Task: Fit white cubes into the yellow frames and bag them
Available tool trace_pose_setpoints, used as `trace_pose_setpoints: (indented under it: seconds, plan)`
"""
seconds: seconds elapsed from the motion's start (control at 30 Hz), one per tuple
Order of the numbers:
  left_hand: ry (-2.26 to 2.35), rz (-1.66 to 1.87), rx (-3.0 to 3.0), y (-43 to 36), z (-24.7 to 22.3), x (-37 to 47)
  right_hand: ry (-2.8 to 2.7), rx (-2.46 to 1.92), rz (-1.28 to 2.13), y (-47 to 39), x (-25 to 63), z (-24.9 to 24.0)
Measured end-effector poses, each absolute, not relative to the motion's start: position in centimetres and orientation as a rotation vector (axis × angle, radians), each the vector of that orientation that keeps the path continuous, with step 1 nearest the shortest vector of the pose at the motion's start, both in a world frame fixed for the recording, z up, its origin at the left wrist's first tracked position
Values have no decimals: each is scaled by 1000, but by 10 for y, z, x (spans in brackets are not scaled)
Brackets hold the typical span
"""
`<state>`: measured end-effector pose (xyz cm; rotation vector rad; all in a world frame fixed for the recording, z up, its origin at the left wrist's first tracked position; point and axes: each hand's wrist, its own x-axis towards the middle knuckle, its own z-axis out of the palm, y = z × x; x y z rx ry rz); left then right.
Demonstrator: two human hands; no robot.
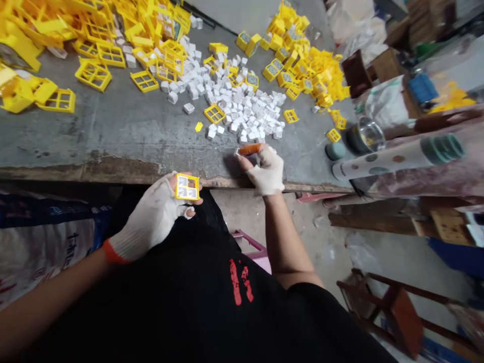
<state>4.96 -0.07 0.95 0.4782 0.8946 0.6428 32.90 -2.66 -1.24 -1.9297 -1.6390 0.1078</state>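
Note:
My left hand [157, 204], in a white fingerless glove, holds a small yellow four-pane frame [187, 186] at the table's front edge. White pieces sit in its compartments, while the upper right one shows brownish. My right hand [266, 169], gloved likewise with an orange cover on one finger, pinches a small white piece [237, 152] between finger and thumb just above the table. Beyond that hand lies a heap of small white cube-like pieces [242, 103], with a few yellow frames [215, 114] among them.
Large yellow parts [94, 25] are piled at the left back of the grey table [113, 126]. Yellow filled blocks [302, 60] form a heap at the right back. A patterned bottle [393, 157] and a round clear container [366, 136] are at the right. A pink stool [253, 247] stands below.

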Motion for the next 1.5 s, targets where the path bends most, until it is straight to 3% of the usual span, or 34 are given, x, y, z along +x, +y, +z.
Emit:
trace_pose_setpoints:
  seconds: [0.17,0.43,0.6,0.77,1.1,1.33,1.5]
  plan:
    - [837,531,456,5,17,53,-2113,-1249,235,-49,295,17]
    - [612,418,481,11,7,17,-2471,-892,209,-20,277,21]
    - [654,529,370,20,1,-9,-2529,-1023,158,-6,252,23]
    - [692,729,257,22,-5,-32,-2544,-847,402,56,226,28]
    - [783,1052,273,19,-6,-59,-2202,-1630,553,263,83,26]
    - [708,1028,238,20,-18,-61,-2085,-1676,524,290,37,18]
    - [740,1028,233,20,-13,-62,-2005,-1546,520,281,69,16]
